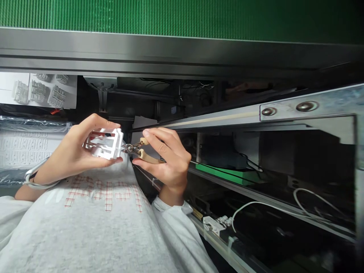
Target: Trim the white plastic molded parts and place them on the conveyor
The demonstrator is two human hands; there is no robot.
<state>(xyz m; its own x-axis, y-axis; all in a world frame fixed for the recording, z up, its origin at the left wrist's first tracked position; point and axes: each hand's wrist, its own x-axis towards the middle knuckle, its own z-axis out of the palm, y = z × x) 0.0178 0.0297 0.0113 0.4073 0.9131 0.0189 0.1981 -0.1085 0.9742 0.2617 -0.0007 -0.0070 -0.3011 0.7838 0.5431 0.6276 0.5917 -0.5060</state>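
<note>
My left hand (82, 142) grips a white plastic frame part (113, 144) with open slots, thumb and fingers on opposite sides. Something red shows through its upper slots. From the right, my right hand (167, 159) holds a pair of small cutting pliers (130, 148) with cream-coloured handles. The jaws meet the right edge of the white part; whether they are closed on it I cannot tell. Both hands are in front of my grey shirt, below the bench edge.
Above runs the bench's metal edge (142, 53) with a green ribbed surface (142, 17). Clear moulded parts (39, 91) lie on a white sheet at left, over a plastic-lined box (25, 146) of white parts. A metal frame (284, 110), cables and a green block (227, 174) stand at right.
</note>
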